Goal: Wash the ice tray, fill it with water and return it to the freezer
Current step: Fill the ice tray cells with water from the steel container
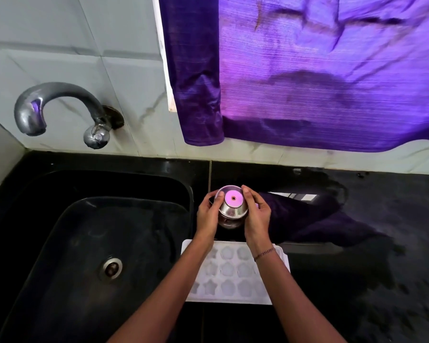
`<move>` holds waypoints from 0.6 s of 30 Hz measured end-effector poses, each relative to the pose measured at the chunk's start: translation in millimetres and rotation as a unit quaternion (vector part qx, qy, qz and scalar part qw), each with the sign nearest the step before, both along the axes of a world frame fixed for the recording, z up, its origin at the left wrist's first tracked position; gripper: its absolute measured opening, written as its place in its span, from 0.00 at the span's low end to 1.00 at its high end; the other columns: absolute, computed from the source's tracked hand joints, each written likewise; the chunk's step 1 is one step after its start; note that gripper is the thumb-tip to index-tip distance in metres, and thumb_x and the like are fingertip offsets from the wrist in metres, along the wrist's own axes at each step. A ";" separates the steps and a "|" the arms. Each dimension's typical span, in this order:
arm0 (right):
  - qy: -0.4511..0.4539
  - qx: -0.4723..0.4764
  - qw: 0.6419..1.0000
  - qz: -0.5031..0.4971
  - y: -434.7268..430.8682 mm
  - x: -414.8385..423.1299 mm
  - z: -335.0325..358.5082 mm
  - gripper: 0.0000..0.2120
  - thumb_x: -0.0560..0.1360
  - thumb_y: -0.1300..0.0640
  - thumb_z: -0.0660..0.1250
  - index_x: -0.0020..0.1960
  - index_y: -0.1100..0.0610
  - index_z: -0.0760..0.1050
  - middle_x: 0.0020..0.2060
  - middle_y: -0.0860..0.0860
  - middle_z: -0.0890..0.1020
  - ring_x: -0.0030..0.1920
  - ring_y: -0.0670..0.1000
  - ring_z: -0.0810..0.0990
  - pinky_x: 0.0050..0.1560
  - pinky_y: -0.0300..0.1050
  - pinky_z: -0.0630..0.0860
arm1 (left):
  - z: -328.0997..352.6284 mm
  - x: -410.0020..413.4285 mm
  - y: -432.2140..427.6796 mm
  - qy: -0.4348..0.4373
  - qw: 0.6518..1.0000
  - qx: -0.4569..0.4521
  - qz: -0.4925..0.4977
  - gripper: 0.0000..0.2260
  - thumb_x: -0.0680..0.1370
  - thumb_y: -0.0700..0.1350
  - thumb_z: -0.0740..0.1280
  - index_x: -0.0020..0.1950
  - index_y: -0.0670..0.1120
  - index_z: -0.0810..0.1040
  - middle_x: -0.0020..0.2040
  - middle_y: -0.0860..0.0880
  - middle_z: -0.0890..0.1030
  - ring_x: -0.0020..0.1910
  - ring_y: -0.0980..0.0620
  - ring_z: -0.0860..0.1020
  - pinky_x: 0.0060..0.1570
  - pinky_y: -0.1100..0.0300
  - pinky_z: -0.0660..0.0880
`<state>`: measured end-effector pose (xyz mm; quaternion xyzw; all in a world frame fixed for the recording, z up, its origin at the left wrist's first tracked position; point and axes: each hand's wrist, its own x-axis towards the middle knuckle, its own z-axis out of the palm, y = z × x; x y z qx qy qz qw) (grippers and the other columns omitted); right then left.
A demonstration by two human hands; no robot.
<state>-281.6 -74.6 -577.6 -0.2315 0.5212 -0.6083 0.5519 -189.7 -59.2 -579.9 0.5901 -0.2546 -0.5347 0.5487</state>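
Note:
A white ice tray (233, 276) with star and flower shaped cells lies flat on the black counter, just right of the sink, partly under my forearms. Beyond it stands a small steel container (232, 209) with a shiny lid. My left hand (208, 214) grips its left side and my right hand (256, 214) grips its right side, fingers curled round the lid's rim. The container's lower part is hidden between my hands.
A black sink (84, 243) with a steel drain (111, 268) fills the left. A curved steel tap (60, 105) sticks out of the tiled wall above it. A purple curtain (320, 70) hangs over the black counter (382, 243) on the right.

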 end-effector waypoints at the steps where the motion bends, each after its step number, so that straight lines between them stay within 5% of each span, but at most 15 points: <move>1: -0.001 -0.001 1.000 -0.001 -0.6 -0.3 -1.7 0.04 0.73 0.62 0.69 0.47 0.57 0.81 0.43 0.51 0.85 0.45 0.48 0.83 0.44 0.36 0.79 | -1.9 0.1 0.0 -0.004 1.000 0.000 -0.002 0.08 0.78 0.47 0.65 0.55 0.45 0.77 0.53 0.43 0.81 0.50 0.48 0.80 0.46 0.62 0.76; 5: 0.007 -0.004 1.000 0.010 -0.8 -2.6 -6.3 0.05 0.74 0.60 0.69 0.49 0.56 0.81 0.46 0.51 0.84 0.47 0.48 0.82 0.44 0.36 0.78 | -2.9 2.1 2.9 -0.016 1.000 0.005 -0.019 0.13 0.78 0.49 0.65 0.61 0.46 0.75 0.57 0.45 0.80 0.55 0.48 0.79 0.55 0.56 0.77; 10: 0.082 -0.018 0.996 0.034 6.7 -16.6 -2.6 0.15 0.76 0.57 0.67 0.62 0.53 0.75 0.59 0.51 0.79 0.61 0.49 0.77 0.63 0.45 0.74 | 4.3 13.7 13.0 -0.073 0.997 -0.020 -0.007 0.20 0.77 0.47 0.67 0.68 0.49 0.70 0.64 0.51 0.74 0.63 0.55 0.72 0.62 0.62 0.69; 15: 0.270 -0.031 0.961 0.054 28.7 -53.2 -5.2 0.11 0.72 0.48 0.70 0.52 0.36 0.76 0.59 0.48 0.77 0.62 0.50 0.74 0.65 0.53 0.72 | 5.5 36.6 50.1 -0.250 0.968 -0.024 0.004 0.21 0.77 0.48 0.67 0.69 0.49 0.70 0.66 0.50 0.73 0.66 0.53 0.70 0.65 0.58 0.67; 18: 0.383 -0.025 0.921 0.065 50.7 -79.2 -5.7 0.11 0.73 0.51 0.70 0.55 0.45 0.77 0.56 0.50 0.76 0.60 0.53 0.74 0.63 0.54 0.72 | 1.8 48.4 74.8 -0.326 0.945 -0.001 0.008 0.21 0.77 0.48 0.67 0.69 0.48 0.70 0.65 0.47 0.73 0.65 0.50 0.71 0.63 0.58 0.69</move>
